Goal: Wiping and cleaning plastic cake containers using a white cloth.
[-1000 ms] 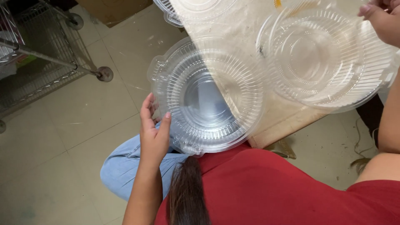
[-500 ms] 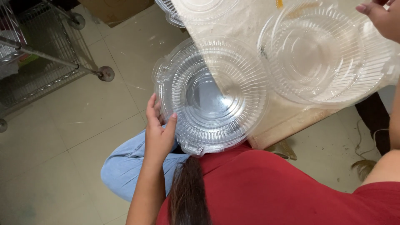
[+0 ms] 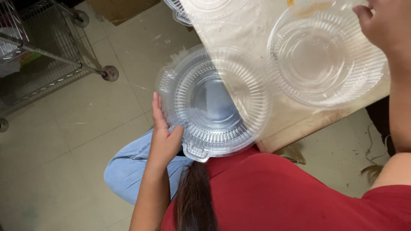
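Left hand [image 3: 164, 139] cupping clear plastic lid's [image 3: 212, 102] lower-left rim.

Even, fairly bright indoor light falls from above, with no hard shadows on the pale floor [image 3: 85, 128]; only a soft dark patch sits under the wire cart [image 3: 38, 64] at the upper left. The clear plastic lid [image 3: 214, 102] held at the near edge of the surface [image 3: 261, 38] catches small white glints along its ribbed rim, and a bluish sheen fills its centre. The second clear lid [image 3: 325, 60] reads milky against the pale surface. The right hand [image 3: 385, 21] is slightly smeared by motion; the left hand [image 3: 165, 137] is sharp. Straight lines bow a little toward the frame edges.
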